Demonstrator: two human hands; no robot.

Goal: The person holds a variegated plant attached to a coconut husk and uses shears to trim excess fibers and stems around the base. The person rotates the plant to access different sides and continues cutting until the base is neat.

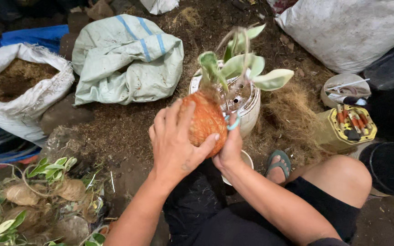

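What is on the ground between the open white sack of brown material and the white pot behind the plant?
In the head view, a folded pale green sack with blue stripes lies between the open white sack and the white pot, on dark soil.

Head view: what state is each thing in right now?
Orange fibre ball: gripped by both hands, plant sticking up.
Left hand: wrapped over the ball.
Right hand: closed on the ball's far side.
White sack: open, brown fibre inside.
Striped sack: folded shut.
White pot: upright.
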